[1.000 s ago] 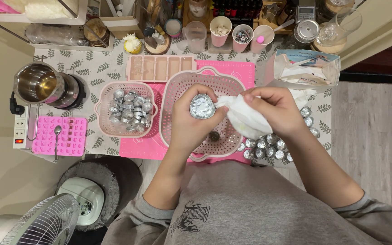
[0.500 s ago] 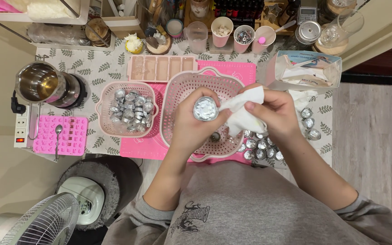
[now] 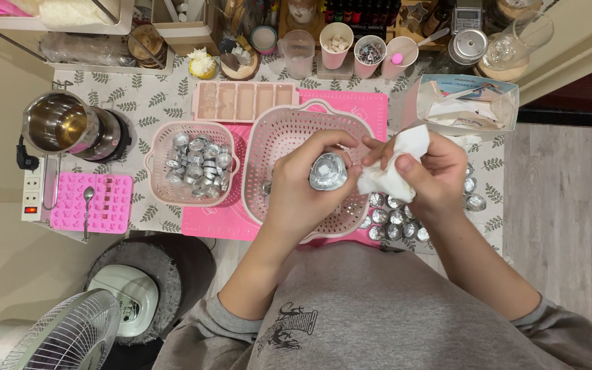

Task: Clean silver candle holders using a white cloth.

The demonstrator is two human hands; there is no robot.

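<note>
I see my left hand [image 3: 303, 199] pinching a small foil cup [image 3: 328, 171] by its rim above the large pink colander [image 3: 268, 147]; my right hand [image 3: 423, 171] clutches a white tissue [image 3: 392, 175] beside it. The cup looks light, thin, easily dented, so I'd grip the rim gently.

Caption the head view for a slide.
Left hand holds a small metal cup over a pink basket; right hand grips a white tissue.

Both forearms reach forward, bare below pushed-up grey sleeves. The left hand [image 3: 303, 195] curls its fingers and thumb closed in a pinch at chest height. The right hand [image 3: 426, 171] is closed too, fingertips nearly meeting the left's.
</note>
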